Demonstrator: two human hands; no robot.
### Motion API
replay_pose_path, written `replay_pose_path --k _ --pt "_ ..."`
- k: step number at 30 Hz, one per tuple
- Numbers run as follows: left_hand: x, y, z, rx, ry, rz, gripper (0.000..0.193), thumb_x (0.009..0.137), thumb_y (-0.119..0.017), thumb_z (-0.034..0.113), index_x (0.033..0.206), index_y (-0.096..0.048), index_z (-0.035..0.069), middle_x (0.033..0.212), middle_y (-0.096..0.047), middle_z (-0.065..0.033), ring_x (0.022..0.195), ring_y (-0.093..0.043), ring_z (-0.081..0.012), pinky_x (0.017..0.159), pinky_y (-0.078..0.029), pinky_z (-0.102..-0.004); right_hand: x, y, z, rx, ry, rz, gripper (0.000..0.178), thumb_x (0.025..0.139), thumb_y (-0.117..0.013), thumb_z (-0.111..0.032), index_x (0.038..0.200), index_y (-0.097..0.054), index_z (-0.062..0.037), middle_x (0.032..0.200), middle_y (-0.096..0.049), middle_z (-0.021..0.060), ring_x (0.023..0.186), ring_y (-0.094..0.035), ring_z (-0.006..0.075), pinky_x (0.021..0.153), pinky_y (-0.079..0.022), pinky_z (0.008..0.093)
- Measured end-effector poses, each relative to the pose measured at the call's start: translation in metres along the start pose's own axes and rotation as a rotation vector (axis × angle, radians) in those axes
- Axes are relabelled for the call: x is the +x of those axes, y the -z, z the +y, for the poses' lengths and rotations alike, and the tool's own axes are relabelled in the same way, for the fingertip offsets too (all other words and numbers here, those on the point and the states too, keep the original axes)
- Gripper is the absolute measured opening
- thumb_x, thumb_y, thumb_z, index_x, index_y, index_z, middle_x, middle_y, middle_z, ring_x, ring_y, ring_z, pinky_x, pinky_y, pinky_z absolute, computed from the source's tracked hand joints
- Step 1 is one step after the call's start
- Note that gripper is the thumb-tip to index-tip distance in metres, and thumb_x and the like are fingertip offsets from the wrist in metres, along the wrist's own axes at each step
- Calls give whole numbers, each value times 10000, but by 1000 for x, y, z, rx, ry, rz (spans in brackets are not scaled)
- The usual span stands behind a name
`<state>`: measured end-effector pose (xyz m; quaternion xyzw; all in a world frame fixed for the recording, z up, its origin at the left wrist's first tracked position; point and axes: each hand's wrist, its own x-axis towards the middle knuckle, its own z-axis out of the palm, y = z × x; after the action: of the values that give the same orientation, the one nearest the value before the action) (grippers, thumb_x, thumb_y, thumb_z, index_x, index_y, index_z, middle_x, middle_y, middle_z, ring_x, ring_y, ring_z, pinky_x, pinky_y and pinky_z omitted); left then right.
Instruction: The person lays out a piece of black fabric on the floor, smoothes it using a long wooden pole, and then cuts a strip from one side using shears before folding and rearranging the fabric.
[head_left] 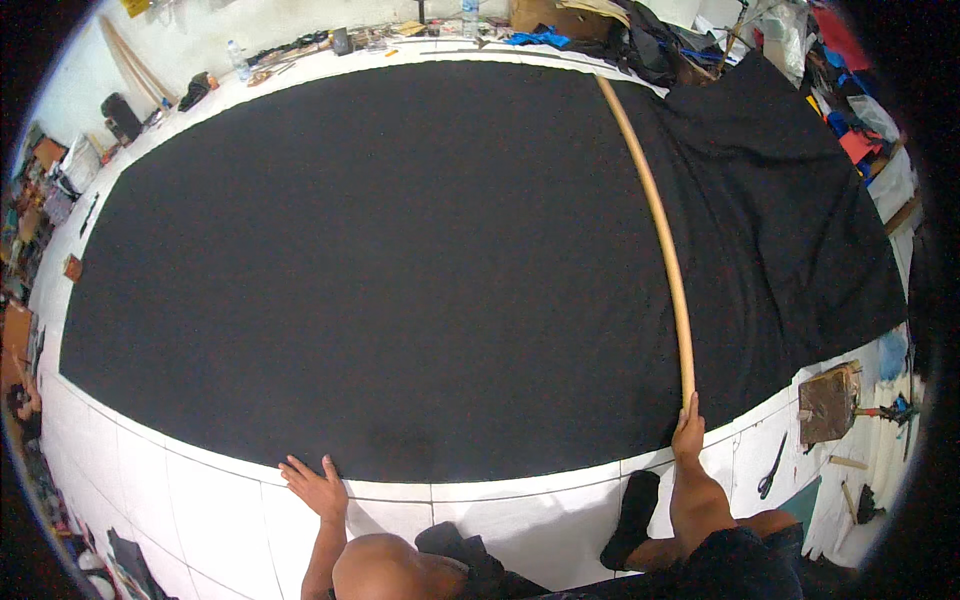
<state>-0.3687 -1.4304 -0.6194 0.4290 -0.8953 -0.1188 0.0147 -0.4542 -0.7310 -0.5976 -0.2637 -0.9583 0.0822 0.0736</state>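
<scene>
While one matte black cloth (370,260) lies flat at centre, rippling toward three o'clock, the left hand (318,490) spreads its fingers at the seven o'clock edge. The right hand's (690,432) fingers grip one slim, smooth wooden stick (661,225) at four o'clock.

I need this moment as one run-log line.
left hand: at black cloth, near edge; right hand: holds wooden stick; stick: across cloth

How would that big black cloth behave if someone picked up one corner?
Probably floppy: the black cloth falls into loose folds right of the wooden stick. Being so wide, it would likely sag rather than lift whole. It might slide fairly easily, since the white tiles look smooth.
</scene>
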Motion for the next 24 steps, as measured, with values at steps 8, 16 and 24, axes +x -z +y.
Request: replay_pose_path --k 8,16,24 --pt "-8 -4 -57 -72 -124 75 836 876 -660 448 1431 -330 -83 1503 -288 -315 1423 -218 -466 1177 -155 -525 8 5 -88 241 164 91 491 1034 -412 -325 1482 -393 -127 1161 -639 244 1012 -630 408 862 -486 479" --pt "-43 25 -56 -114 -30 201 634 892 -652 390 1340 -507 -35 1430 -415 -288 1338 -377 -448 1116 -282 -510 -68 -3 -261 348 744 -280 521 973 -573 -199 1461 -427 -85 1184 -620 175 1046 -608 349 912 -475 428" --pt "-72 41 1 -1100 364 -17 597 964 -590 375 1384 -406 -7 1170 -558 -182 1025 -574 -268 854 -491 -368 -212 -8 -342 224 1161 -897 446 940 -574 -239 1384 -531 -224 1158 -617 80 1085 -587 287 857 -491 490"
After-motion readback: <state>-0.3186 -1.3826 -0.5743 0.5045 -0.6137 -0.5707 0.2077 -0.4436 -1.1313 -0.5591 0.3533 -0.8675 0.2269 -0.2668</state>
